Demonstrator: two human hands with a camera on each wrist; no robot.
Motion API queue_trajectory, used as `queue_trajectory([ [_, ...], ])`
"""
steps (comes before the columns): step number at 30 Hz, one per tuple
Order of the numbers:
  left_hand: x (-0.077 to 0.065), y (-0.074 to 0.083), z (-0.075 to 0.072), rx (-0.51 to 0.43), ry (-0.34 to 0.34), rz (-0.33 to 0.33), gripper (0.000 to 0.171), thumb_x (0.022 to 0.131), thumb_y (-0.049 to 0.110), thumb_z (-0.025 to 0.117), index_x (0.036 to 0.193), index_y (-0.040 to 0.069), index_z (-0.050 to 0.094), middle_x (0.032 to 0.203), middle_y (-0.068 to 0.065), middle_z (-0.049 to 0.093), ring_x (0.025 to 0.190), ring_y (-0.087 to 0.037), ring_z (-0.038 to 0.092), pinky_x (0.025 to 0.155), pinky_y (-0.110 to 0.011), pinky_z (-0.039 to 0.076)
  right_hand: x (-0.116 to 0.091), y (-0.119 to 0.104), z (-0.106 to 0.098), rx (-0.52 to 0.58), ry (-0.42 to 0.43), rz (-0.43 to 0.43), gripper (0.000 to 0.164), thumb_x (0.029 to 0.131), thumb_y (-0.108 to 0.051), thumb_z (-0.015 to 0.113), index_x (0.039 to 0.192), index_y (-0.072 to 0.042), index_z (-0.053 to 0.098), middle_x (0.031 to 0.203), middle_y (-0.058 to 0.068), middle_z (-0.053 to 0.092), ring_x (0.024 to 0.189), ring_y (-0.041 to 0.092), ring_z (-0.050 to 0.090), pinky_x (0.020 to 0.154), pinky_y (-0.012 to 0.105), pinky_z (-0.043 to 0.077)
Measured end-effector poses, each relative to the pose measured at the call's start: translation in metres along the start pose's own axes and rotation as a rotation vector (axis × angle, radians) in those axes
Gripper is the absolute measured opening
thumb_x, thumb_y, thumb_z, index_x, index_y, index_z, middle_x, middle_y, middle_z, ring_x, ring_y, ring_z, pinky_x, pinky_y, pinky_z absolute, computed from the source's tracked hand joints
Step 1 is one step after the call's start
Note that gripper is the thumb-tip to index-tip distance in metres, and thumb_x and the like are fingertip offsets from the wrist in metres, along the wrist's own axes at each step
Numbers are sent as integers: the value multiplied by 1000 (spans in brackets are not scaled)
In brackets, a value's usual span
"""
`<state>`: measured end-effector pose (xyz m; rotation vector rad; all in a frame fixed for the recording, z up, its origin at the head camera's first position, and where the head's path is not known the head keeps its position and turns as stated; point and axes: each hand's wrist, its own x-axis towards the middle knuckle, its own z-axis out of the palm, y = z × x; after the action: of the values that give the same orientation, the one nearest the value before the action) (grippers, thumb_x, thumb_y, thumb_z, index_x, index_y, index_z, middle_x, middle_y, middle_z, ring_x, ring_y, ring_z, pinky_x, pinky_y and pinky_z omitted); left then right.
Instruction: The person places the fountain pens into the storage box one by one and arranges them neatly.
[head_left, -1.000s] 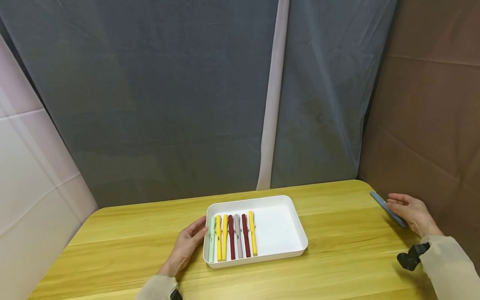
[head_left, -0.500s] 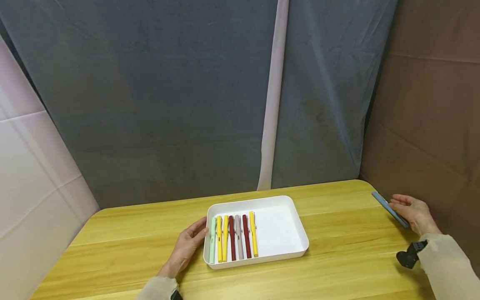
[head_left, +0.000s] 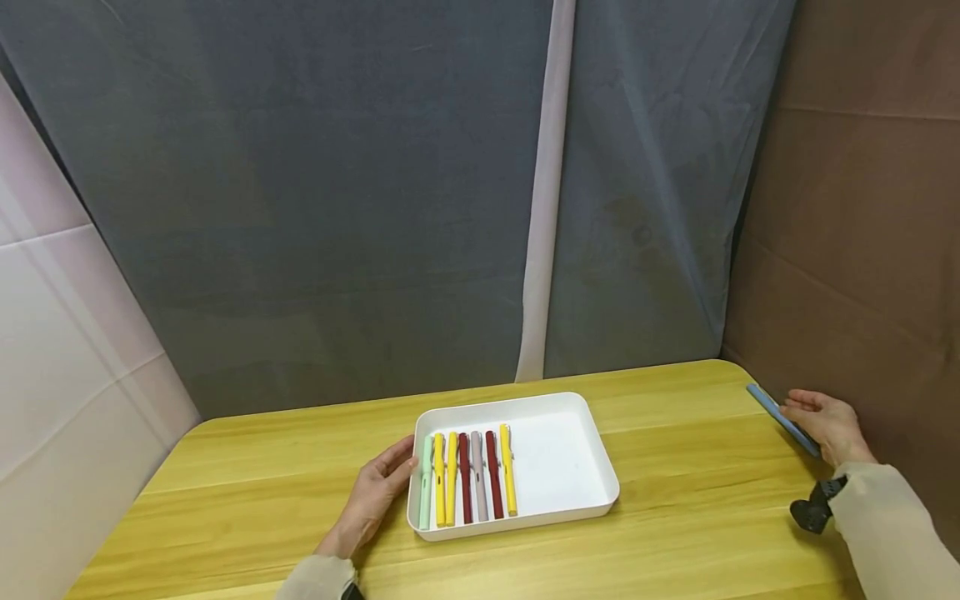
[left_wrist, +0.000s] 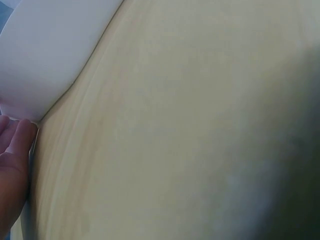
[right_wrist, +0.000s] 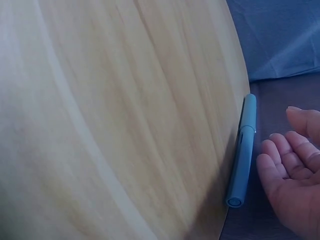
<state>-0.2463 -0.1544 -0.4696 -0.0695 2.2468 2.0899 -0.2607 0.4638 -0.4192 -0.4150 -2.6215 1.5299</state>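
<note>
A blue capped pen (right_wrist: pixel 243 155) lies along the right edge of the table. In the right wrist view, my right hand (right_wrist: pixel 295 175) is beside it, beyond the table's edge, with loosely bent fingers and a gap to the pen. The head view shows this hand (head_left: pixel 828 425) overlapping the pen (head_left: pixel 782 419). My left hand (head_left: pixel 375 492) rests against the left side of a white tray (head_left: pixel 558 458), thumb at the rim. Its fingers (left_wrist: pixel 20 137) meet the tray's outer wall (left_wrist: pixel 50 50) in the left wrist view.
Inside the tray, several pens stand side by side on the left: a mint pen (head_left: pixel 425 483), yellow pens (head_left: pixel 439 479), dark red pens (head_left: pixel 466 479) and a grey-lilac pen (head_left: pixel 479 477). A dark grey curtain (head_left: pixel 337 208) hangs behind the table (head_left: pixel 675 500); brown cloth (head_left: pixel 855 250) borders the right.
The head view has shifted very slightly. Both hands, the tray and the blue pen otherwise keep nearly the same places.
</note>
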Motion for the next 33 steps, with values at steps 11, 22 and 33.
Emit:
queue_trajectory([
  [11,-2,-2,0,7,-3,5,54,100,12,55,147,-5,36,152,-27,37,139,-34,41,103,-22,50,4,1,2,-142,-5,44,68,95,-18,61,142,20,29,131,37,52,76,-14,45,68,12,45],
  [22,1,-6,-3,-38,-33,77,60,97,18,61,145,-9,37,149,-29,41,125,-17,54,96,-15,52,6,2,7,-133,43,67,66,95,-15,59,142,20,29,145,40,32,129,54,37,105,61,39],
  [33,0,1,1,-7,-1,1,52,99,8,54,146,-6,37,151,-27,39,136,-32,44,96,-15,51,6,3,9,-213,108,37,58,90,-14,65,133,19,44,107,29,69,65,-15,40,87,47,49],
])
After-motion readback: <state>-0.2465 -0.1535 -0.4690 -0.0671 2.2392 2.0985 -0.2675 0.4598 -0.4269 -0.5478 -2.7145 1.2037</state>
